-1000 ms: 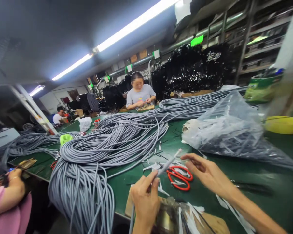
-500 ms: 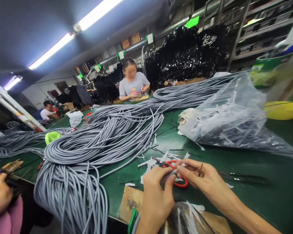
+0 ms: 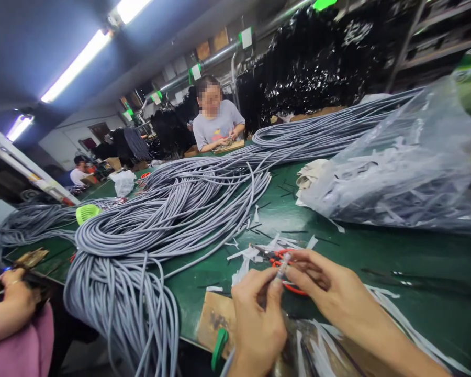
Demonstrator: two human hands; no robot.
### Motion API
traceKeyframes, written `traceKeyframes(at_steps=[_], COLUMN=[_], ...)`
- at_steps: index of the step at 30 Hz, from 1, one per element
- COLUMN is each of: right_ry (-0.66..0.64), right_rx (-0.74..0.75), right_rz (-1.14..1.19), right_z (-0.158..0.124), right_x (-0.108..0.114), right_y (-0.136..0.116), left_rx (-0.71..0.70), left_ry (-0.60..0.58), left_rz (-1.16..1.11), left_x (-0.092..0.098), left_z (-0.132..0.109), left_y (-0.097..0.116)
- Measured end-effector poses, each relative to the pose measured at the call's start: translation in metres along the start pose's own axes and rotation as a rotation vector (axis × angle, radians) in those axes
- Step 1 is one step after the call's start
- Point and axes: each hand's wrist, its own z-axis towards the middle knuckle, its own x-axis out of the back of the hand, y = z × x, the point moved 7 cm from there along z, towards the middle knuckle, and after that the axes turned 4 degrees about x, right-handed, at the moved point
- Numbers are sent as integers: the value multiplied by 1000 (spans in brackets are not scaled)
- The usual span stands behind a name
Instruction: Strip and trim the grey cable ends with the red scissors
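Observation:
My left hand (image 3: 256,320) is closed around the end of a grey cable (image 3: 280,269), whose tip sticks up between thumb and fingers. My right hand (image 3: 327,290) reaches in from the right and pinches that same cable tip. Both hands hover over the near edge of the green table (image 3: 337,246). Red-handled scissors (image 3: 288,285) lie on the table right behind my fingers, partly hidden by them. White strips of cut sheath (image 3: 247,256) are scattered around the scissors.
A big heap of grey cables (image 3: 160,225) covers the table's left and middle. A clear plastic bag of scraps (image 3: 396,173) lies at right. A wooden board (image 3: 215,319) and green-handled tool (image 3: 219,348) sit by the near edge. Other people work across the table and at left.
My left hand brought the cable end in toward my right hand, and my right fingers closed on its tip. The view shifted down and slightly right.

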Motion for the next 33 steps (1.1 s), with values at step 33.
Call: traceKeyframes(at_steps=[33], right_ry=[0], right_rx=[358], right_rz=[-336], right_z=[-9], right_x=[-3], right_y=[-35], left_rx=[-62], left_ry=[102], left_rz=[-15], left_x=[8], left_z=[-3], left_y=[3])
